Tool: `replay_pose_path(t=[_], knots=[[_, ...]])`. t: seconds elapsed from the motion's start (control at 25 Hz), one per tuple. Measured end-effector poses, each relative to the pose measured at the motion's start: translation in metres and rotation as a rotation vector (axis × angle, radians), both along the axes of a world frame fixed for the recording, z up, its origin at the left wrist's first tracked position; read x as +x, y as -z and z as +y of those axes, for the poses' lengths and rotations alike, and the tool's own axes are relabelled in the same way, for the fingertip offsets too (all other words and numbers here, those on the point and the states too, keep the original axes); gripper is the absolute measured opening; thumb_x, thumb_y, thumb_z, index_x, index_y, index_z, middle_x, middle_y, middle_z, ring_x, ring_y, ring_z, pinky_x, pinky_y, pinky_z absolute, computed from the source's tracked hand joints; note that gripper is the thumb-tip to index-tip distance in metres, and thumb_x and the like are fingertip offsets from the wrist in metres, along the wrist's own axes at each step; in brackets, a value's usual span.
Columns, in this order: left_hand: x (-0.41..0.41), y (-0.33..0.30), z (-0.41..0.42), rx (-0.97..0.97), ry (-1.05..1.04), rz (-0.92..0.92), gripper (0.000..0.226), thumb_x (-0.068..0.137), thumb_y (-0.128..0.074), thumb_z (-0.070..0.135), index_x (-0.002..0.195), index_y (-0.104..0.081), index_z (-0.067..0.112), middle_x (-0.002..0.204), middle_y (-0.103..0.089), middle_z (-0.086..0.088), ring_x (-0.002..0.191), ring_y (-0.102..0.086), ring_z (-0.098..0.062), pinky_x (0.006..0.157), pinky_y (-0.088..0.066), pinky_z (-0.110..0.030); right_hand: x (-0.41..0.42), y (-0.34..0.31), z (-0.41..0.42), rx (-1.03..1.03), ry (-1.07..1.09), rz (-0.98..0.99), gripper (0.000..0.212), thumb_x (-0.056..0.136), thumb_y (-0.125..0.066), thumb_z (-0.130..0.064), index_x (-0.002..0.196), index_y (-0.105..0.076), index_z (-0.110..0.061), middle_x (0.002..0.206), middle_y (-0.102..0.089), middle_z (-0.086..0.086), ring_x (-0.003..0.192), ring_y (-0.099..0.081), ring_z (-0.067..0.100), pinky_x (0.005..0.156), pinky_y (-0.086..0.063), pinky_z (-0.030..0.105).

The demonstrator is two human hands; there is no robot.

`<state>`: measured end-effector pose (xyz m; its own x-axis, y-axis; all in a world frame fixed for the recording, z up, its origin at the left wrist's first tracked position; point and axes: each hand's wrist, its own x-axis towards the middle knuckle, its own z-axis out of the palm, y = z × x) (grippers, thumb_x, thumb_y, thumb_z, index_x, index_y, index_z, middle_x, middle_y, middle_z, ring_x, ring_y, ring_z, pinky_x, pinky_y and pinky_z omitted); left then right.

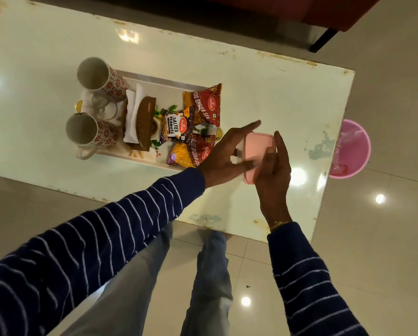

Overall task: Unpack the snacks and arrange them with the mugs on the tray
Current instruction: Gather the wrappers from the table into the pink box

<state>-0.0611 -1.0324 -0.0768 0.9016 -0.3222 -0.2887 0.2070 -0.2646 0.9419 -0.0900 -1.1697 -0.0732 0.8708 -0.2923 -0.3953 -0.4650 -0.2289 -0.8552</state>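
Observation:
A white tray (154, 80) on the table holds two white mugs with red flower print, one at the back (98, 75) and one at the front (88, 130). Beside them stand a brown napkin holder (144, 123) and three snack packets: a salted peanuts packet (176, 126) and two aloo bhujia packets, the far one (206, 104) and the near one (191, 151). Right of the tray, a pink lidded box (257, 147) is held between both hands. My left hand (223, 155) grips its left side, fingers partly spread. My right hand (273, 170) clasps its right side.
The white glossy table (263, 88) has worn edges. A pink bucket (351, 149) stands on the floor past the table's right end. A red seat with a dark leg (324, 37) is beyond the far edge. A small glass item (103, 107) sits between the mugs.

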Motion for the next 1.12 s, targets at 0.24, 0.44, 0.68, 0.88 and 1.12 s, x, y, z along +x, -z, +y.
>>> replay_pose_path(t=[0.24, 0.44, 0.68, 0.88, 1.12], knots=[[0.0, -0.001, -0.02, 0.017, -0.341, 0.137, 0.034, 0.1, -0.042, 0.041, 0.113, -0.063, 0.018, 0.1, -0.065, 0.012, 0.094, -0.06, -0.006, 0.068, -0.05, -0.017, -0.01, -0.005, 0.003, 0.099, 0.106, 0.081, 0.042, 0.107, -0.033, -0.04, 0.148, -0.039, -0.036, 0.148, -0.046, -0.014, 0.126, -0.051, 0.013, 0.101, -0.052, 0.041], [0.001, -0.003, -0.029, 0.101, -0.339, 0.064, 0.032, 0.101, -0.048, 0.032, 0.108, -0.07, 0.01, 0.098, -0.071, 0.001, 0.094, -0.064, -0.011, 0.072, -0.05, -0.018, -0.012, -0.012, 0.004, 0.086, 0.169, 0.165, 0.041, 0.105, -0.033, -0.048, 0.143, -0.043, -0.038, 0.126, -0.056, -0.015, 0.108, -0.06, 0.019, 0.068, -0.063, 0.042], [0.005, -0.017, -0.037, 0.102, -0.319, 0.121, 0.03, 0.102, -0.047, 0.023, 0.118, -0.066, 0.004, 0.115, -0.069, -0.011, 0.109, -0.063, -0.024, 0.085, -0.055, -0.032, -0.011, -0.012, 0.004, 0.001, 0.241, 0.091, 0.04, 0.105, -0.039, -0.04, 0.143, -0.047, -0.031, 0.094, -0.054, -0.054, 0.089, -0.056, -0.025, 0.077, -0.055, 0.029], [-0.013, -0.036, -0.061, -0.02, -0.482, 0.301, 0.033, 0.105, -0.036, 0.034, 0.134, -0.049, 0.023, 0.137, -0.053, -0.003, 0.122, -0.052, -0.023, 0.097, -0.053, -0.039, -0.016, -0.022, 0.014, 0.015, 0.219, 0.08, 0.04, 0.106, -0.033, -0.044, 0.142, -0.044, -0.031, 0.114, -0.057, -0.028, 0.101, -0.062, -0.006, 0.084, -0.058, 0.029], [-0.018, -0.028, -0.055, 0.128, -0.468, 0.171, 0.041, 0.104, -0.032, 0.039, 0.114, -0.059, 0.011, 0.102, -0.067, -0.008, 0.091, -0.062, -0.02, 0.07, -0.045, -0.017, 0.007, -0.028, -0.004, 0.279, 0.262, 0.395, 0.051, 0.097, -0.023, -0.068, 0.105, -0.066, -0.041, 0.109, -0.07, -0.005, 0.101, -0.066, 0.021, 0.087, -0.055, 0.039]])
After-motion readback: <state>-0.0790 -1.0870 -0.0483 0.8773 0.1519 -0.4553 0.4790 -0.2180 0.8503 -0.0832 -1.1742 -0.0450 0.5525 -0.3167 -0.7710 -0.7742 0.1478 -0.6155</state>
